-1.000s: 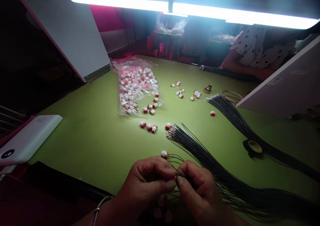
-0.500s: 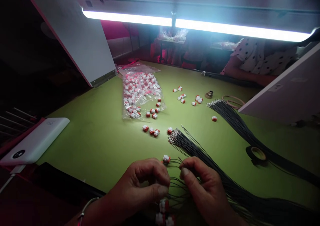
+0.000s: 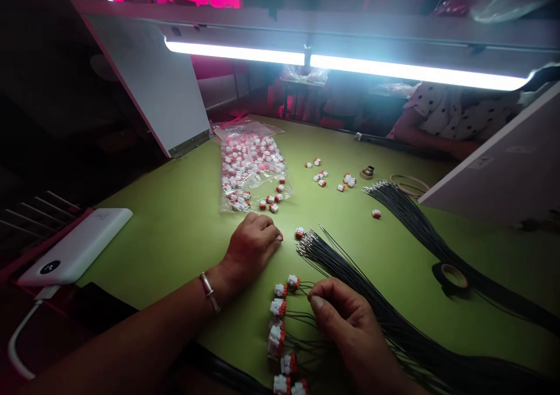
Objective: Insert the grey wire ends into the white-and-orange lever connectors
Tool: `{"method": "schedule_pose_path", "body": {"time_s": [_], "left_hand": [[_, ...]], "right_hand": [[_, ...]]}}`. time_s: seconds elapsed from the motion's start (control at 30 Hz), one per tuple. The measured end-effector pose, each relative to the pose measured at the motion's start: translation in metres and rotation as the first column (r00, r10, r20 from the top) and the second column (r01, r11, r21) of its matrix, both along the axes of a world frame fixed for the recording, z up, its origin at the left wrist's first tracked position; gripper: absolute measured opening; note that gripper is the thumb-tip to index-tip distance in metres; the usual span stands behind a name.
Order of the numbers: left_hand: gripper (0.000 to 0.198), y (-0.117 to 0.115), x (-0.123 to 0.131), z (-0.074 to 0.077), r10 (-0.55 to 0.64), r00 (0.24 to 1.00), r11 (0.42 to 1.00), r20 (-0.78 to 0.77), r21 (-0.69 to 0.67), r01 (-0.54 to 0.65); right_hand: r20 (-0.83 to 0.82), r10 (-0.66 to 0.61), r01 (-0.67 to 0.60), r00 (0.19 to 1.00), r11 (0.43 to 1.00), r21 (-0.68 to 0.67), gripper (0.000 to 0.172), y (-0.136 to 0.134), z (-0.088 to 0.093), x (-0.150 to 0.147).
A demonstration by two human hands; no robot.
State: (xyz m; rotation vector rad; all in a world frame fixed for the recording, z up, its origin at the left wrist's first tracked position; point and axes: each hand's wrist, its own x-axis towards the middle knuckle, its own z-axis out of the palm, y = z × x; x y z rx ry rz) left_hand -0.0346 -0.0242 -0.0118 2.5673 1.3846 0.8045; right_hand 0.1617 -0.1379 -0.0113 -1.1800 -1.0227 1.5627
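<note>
My left hand (image 3: 252, 244) rests on the green table (image 3: 184, 237), its fingertips curled over a small orange-and-white lever connector (image 3: 279, 237); others may lie hidden beneath it. My right hand (image 3: 350, 319) pinches thin black wires (image 3: 317, 319) leading to a column of wired connectors (image 3: 277, 325). Just right of that hand lies a large bundle of black wires (image 3: 350, 281) with bright stripped ends.
A clear plastic bag of connectors (image 3: 251, 170) lies at the far left, with loose connectors (image 3: 328, 175) right of it. A second wire bundle (image 3: 415, 229), a tape roll (image 3: 452, 276), a white power bank (image 3: 74, 246) and a person in a dotted top (image 3: 455, 112) are also there.
My left hand has moved away from the wires, up the table onto the loose connectors it now covers. The column of wired connectors shows more fully. My right hand stays at the wires.
</note>
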Motion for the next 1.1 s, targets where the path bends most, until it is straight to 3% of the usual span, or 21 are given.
{"method": "schedule_pose_path", "body": {"time_s": [0.07,0.13,0.23,0.3,0.4,0.53,0.73,0.87,1.1], "left_hand": [[0.01,-0.016,-0.001,0.007,-0.035,0.995,0.998,0.09,-0.051,0.04],[0.006,-0.036,-0.002,0.016,-0.039,0.941,0.953,0.337,-0.269,0.136],[0.01,-0.064,-0.001,0.024,0.092,0.813,0.766,0.575,-0.563,0.311],[0.019,-0.075,0.001,0.022,0.241,0.697,0.627,0.675,-0.657,0.419],[0.023,-0.082,0.005,0.012,0.428,0.55,0.481,0.717,-0.696,0.533],[0.023,-0.085,0.007,0.003,0.53,0.493,0.322,0.69,-0.702,0.636],[0.021,-0.089,0.007,0.003,0.594,0.454,0.258,0.664,-0.692,0.674],[0.021,-0.089,0.005,-0.001,0.606,0.474,0.229,0.639,-0.711,0.665],[0.022,-0.089,0.005,-0.003,0.595,0.482,0.23,0.643,-0.711,0.665]], "right_hand": [[0.002,-0.033,0.033,0.999,0.999,0.006,0.027,0.001,0.001,0.001],[0.024,-0.073,0.072,0.997,0.997,0.023,0.027,0.001,0.002,0.001],[0.052,-0.093,0.091,0.994,0.995,0.045,0.026,0.002,0.004,0.002],[0.064,-0.08,0.078,0.995,0.996,0.043,0.027,0.001,0.005,0.002],[0.084,-0.055,0.052,0.995,0.998,0.034,0.029,0.0,0.007,0.002],[0.107,-0.029,0.025,0.994,0.999,0.038,0.029,-0.003,0.01,0.002],[0.219,0.026,-0.051,0.975,0.993,0.109,0.025,-0.005,0.011,0.004],[0.391,-0.017,-0.104,0.92,0.952,0.287,0.019,-0.007,0.01,0.007],[0.556,-0.211,-0.268,0.804,0.705,0.657,0.016,-0.009,0.014,0.008]]}}
